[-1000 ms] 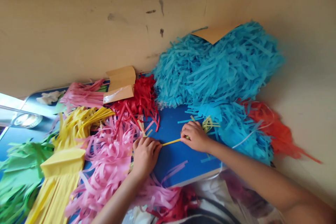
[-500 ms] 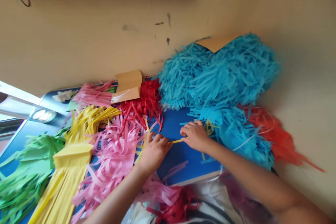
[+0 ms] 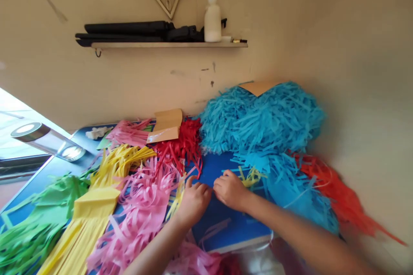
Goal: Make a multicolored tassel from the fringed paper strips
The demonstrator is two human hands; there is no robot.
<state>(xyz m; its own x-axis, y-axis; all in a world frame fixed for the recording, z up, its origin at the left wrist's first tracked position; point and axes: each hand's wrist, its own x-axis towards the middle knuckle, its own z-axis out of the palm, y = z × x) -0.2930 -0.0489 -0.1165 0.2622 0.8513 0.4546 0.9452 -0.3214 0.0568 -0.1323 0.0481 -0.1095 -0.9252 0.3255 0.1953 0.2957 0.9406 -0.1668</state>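
Observation:
My left hand (image 3: pixel 196 201) is closed over the blue tabletop (image 3: pixel 219 163), with yellow paper strips (image 3: pixel 177 202) trailing from its left side. Close beside it, my right hand (image 3: pixel 231 190) is closed too, its fingertips almost meeting those of my left. Another curled bunch of yellow strips (image 3: pixel 252 176) lies just behind my right wrist. The part of the strip between my fingers is hidden. Pink fringed paper (image 3: pixel 142 206) spreads left of my left hand, and a big heap of blue fringed paper (image 3: pixel 264 120) stands behind my right hand.
Yellow fringe (image 3: pixel 97 223) and green fringe (image 3: pixel 45 219) cover the table's left. Red fringe (image 3: pixel 190 137) and a tan card (image 3: pixel 167 125) lie at the back. Orange-red paper (image 3: pixel 335 189) is at far right. A shelf (image 3: pixel 167 45) holds a white bottle (image 3: pixel 212 21). A clear tumbler (image 3: pixel 51 142) stands left.
My hands have come closer together, and the yellow strip seen stretched between them no longer shows. My view has tilted up, bringing the shelf's contents into sight.

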